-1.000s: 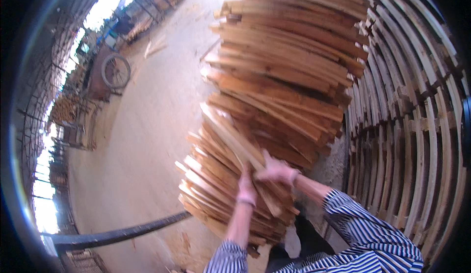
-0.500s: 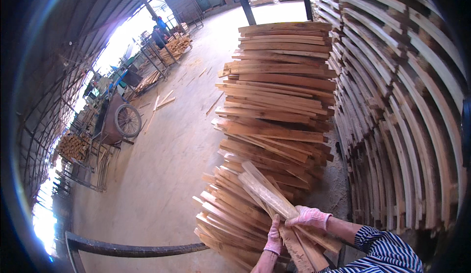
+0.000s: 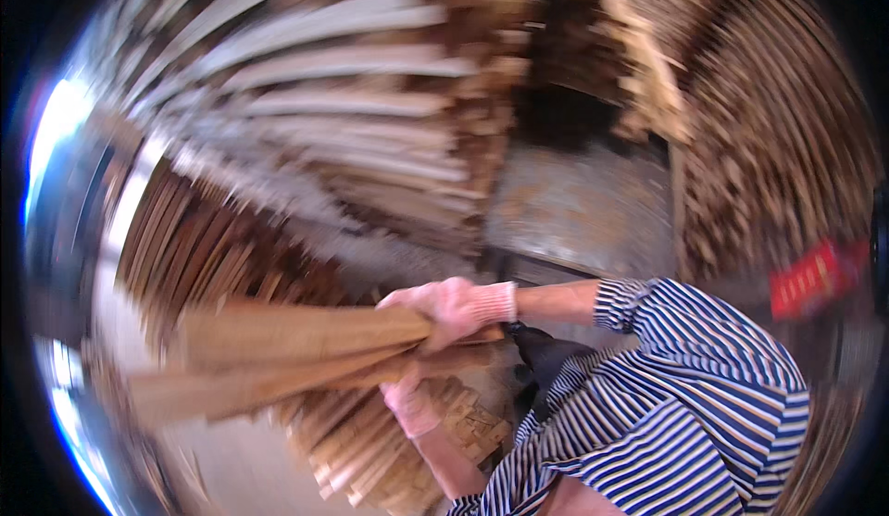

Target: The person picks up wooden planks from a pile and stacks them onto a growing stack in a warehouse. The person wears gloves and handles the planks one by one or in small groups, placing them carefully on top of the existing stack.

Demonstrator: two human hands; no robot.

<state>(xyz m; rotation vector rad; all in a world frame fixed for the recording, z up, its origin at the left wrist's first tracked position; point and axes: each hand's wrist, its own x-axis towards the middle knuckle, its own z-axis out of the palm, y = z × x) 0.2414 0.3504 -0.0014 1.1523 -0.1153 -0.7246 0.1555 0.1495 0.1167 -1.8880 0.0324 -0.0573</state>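
**Clerk:** Item one?

**Checker:** Right hand (image 3: 454, 310), pink knit glove, striped sleeve (image 3: 648, 308) pushed up the forearm. The fingers are wrapped tight over the top of a bundle of wooden slats (image 3: 296, 340), clamped on its near end.

**Clerk:** Item two?

**Checker:** Left hand (image 3: 412, 407), same kind of glove, just under the bundle and touching its lower slats. Motion blur and the wood itself hide the fingertips, so it cannot be told whether they are curled or flat.

**Clerk:** Where is the bundle?

**Checker:** In the air between the two hands, in front of the chest, its long end pointing to the person's left and fanning slightly apart. It is clear of the low pile of slats (image 3: 398, 460) directly beneath.

**Clerk:** Surroundings?

**Checker:** Tall stacks of pale boards (image 3: 352, 99) above and behind, a bare patch of floor (image 3: 574, 210), a red object (image 3: 815, 275) at the right, probably a crate, though the blur is too heavy to be sure.

**Clerk:** Step in hand?

**Checker:** By judgement, the carry: the bundle is lifted and being swung, not set down.

**Clerk:** What does the next move call for?

**Checker:** A firm two-handed hold so that the fanned slats do not slide apart, and room for the long free end to clear the stacks.
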